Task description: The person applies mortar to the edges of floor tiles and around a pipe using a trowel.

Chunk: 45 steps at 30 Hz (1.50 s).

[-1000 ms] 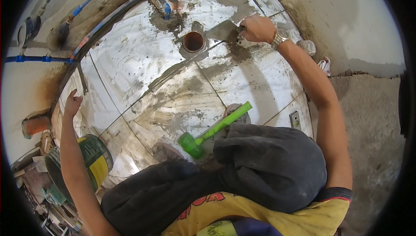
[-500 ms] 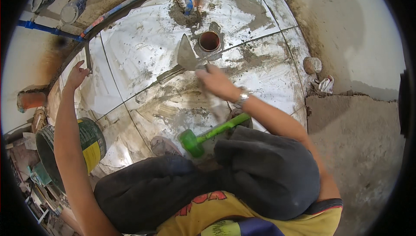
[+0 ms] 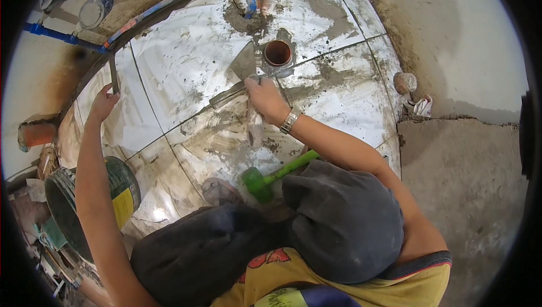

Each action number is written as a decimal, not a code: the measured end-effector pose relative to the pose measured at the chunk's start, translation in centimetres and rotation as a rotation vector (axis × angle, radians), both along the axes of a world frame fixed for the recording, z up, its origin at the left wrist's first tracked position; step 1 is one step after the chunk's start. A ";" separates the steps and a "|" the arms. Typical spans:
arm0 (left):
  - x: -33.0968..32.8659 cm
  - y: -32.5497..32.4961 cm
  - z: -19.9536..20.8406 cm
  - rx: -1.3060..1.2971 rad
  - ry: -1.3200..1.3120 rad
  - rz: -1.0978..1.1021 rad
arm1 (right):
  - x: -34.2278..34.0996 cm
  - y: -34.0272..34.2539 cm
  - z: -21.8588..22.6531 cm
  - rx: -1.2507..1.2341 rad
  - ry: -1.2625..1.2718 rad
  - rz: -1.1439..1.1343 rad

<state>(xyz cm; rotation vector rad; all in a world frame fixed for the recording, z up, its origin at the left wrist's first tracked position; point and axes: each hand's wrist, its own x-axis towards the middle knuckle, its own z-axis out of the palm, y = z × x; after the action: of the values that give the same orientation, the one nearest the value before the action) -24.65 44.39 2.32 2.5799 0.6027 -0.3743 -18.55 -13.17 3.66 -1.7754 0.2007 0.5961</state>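
Trowel [image 3: 244, 65]: blade lies flat on the wet tile just beyond the right hand [image 3: 265, 97], which is closed around its handle; drain opening [image 3: 278, 52] sits just past the blade tip. Left hand [image 3: 103, 101] rests with fingers spread on the tile edge, well apart. Risks: mortar scraped into the open pipe; slick tile letting the blade skid; green mallet [image 3: 265, 179] near the wrist getting knocked.

My right hand [image 3: 265, 99] covers the trowel [image 3: 244, 64] handle. My knee hides the green mallet [image 3: 271, 177] handle's end. The bucket [image 3: 84, 205] is partly behind my left forearm.
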 end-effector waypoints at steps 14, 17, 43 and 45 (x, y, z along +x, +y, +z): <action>1.1 -2.0 -0.2 0.014 0.026 -0.002 | 1.4 0.7 -1.1 0.123 0.081 -0.126; 0.9 -1.9 0.4 0.009 0.024 0.004 | 0.7 0.5 -1.5 0.080 0.021 -0.097; 0.5 -1.8 0.4 -0.033 -0.038 -0.034 | -2.7 -3.9 -1.5 -0.228 -0.186 0.072; 0.6 -1.8 0.4 -0.022 -0.034 -0.016 | -2.6 -4.5 -1.5 -0.266 -0.171 0.103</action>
<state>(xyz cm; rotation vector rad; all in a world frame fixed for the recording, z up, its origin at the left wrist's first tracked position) -24.04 42.57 2.75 2.5661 0.5634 -0.3393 -21.12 -17.65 2.11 -2.0936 0.0727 0.5042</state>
